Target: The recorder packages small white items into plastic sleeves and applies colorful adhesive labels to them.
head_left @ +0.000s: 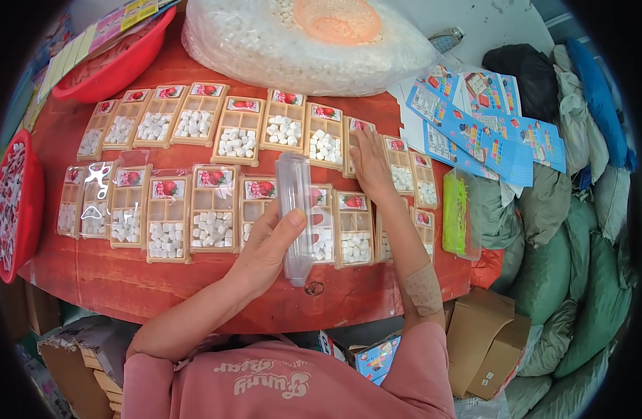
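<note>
Leftward stand 2 red basins (131, 72); a bag (226, 61) bulges behind trays (349, 217).

Clear plastic covers (293, 183), nested, on edge in left hand (263, 244); beige compartment trays (247, 121) in two rows, holding white cubes (166, 237).

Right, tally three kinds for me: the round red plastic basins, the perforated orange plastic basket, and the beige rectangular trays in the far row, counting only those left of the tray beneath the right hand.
Round red plastic basins: 2
Perforated orange plastic basket: 1
Beige rectangular trays, left of the one beneath the right hand: 7
Total: 10
</note>
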A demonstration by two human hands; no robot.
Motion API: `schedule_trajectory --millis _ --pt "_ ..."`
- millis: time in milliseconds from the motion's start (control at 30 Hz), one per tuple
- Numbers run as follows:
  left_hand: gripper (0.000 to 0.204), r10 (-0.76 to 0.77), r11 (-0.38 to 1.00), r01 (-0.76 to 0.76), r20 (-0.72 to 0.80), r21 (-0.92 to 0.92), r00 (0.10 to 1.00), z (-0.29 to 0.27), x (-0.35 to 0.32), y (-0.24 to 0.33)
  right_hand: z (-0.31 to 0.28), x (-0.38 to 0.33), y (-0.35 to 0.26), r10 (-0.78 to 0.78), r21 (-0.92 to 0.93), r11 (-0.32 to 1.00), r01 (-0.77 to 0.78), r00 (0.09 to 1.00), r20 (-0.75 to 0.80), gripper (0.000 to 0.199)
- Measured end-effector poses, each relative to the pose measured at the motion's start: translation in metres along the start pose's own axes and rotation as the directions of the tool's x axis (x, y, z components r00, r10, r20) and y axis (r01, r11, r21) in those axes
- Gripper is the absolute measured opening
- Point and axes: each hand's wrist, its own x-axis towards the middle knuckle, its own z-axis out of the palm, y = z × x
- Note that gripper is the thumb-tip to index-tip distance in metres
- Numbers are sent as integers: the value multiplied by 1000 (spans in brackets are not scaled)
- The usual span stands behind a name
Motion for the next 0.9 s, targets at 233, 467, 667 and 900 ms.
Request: schedule_trajectory --millis 233,467,667,900 --pt "55 41 999 -41 0 -29 999 -8 -7 1 -22 -1 -11 -15 -93 996 8 997 -77 40" --pt "63 76 997 -76 -8 14 997 -21 -9 -1 -92 -32 -147 -42 784 307 -539 816 577 19" --pt "72 62 998 -64 123 10 990 -18 -13 -2 -86 -48 -161 -61 724 118 -679 723 688 16" --pt "65 193 968 -196 38 155 981 -15 -14 -5 -84 -58 -182 32 826 421 -375 916 400 7"
